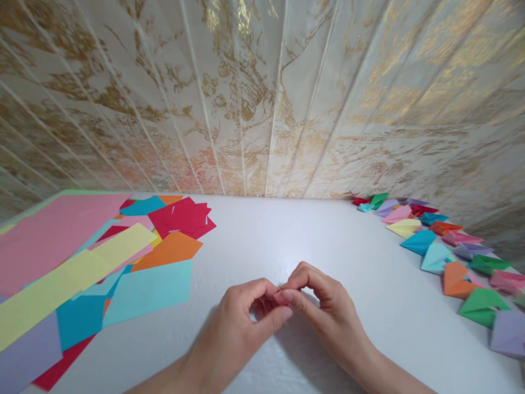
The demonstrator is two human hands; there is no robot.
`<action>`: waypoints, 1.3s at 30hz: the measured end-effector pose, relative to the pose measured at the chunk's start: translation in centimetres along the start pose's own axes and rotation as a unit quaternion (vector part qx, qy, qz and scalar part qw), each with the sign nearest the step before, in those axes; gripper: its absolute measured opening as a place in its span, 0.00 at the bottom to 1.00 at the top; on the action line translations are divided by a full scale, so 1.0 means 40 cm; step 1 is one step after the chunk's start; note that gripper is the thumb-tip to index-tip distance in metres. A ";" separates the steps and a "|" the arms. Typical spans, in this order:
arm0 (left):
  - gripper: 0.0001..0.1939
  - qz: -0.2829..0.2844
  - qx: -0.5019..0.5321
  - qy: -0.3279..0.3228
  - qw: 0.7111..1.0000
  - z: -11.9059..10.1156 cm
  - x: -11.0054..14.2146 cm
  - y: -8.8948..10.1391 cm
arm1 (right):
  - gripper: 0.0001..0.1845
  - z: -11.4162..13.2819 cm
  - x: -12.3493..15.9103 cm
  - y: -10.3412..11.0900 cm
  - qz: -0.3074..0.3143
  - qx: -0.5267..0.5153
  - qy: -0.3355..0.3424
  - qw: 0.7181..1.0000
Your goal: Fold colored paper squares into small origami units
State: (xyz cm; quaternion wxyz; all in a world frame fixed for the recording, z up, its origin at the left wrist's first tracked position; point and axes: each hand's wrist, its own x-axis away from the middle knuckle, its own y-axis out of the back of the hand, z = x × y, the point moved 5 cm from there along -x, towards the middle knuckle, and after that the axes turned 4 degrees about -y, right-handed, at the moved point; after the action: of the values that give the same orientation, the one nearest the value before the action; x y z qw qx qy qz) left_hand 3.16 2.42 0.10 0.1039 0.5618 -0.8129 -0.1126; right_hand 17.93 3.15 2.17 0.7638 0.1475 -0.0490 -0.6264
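My left hand [246,320] and my right hand [324,306] meet over the white table [262,235], near its front middle. Both hands are closed in a pinch, fingertips touching each other. Between the fingertips shows a small pink piece of paper [279,297], mostly hidden by the fingers. Both hands hold it just above the table top.
Flat coloured paper sheets [102,262] lie piled at the left: pink, yellow, teal, orange, red, lavender. Several folded paper shapes [451,251] in many colours line the right edge. A gold-patterned white wall [262,98] stands behind the table.
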 end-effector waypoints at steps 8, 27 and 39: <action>0.14 0.011 -0.035 -0.003 0.999 0.001 -0.004 0.008 | 0.18 -0.023 -0.008 -0.021 0.058 -0.065 -0.072 0.994; 0.06 -0.009 0.009 -0.135 0.991 -0.023 -0.007 0.017 | 0.16 -0.059 -0.008 -0.021 0.060 -0.173 -0.083 0.980; 0.01 -0.049 0.050 -0.112 0.991 -0.015 -0.006 0.039 | 0.04 -0.016 -0.004 -0.008 0.072 -0.081 0.005 0.994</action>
State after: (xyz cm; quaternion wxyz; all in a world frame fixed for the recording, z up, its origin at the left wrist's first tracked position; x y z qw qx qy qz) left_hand 2.03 3.14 1.13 -0.0216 0.5894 -0.7954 -0.1394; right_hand 17.75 3.34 1.50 0.8168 0.0846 -0.0053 -0.5707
